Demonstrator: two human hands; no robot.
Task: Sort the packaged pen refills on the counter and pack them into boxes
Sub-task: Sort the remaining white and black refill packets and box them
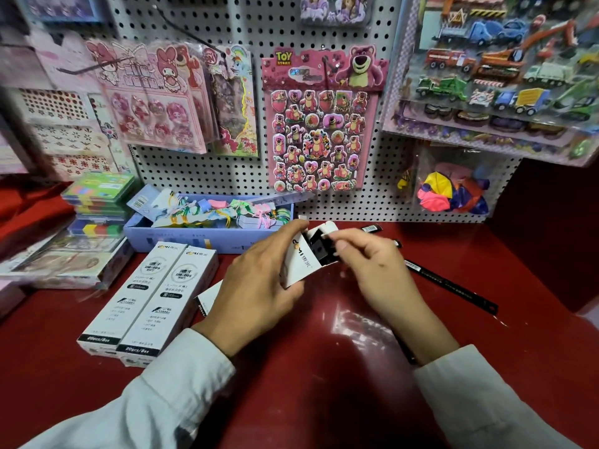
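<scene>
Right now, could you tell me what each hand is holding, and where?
Left hand grips the open white refill box round its body; right hand pinches the black refill packets at its mouth.

Layout of the counter [324,367] around the two hands.

The left hand [259,286] holds an open box [299,264] upright at the centre; the right hand [372,270] is just right of it, fingertips at the box mouth. Left of the left hand, two closed boxes [152,299] lie side by side on the counter. Behind the hands, a tray of small goods [207,234] stands against the pegboard [227,176]. Right of the right hand, loose packaged refills [450,283] lie on the counter. A sticker sheet [319,124] hangs on the pegboard above the hands.
</scene>
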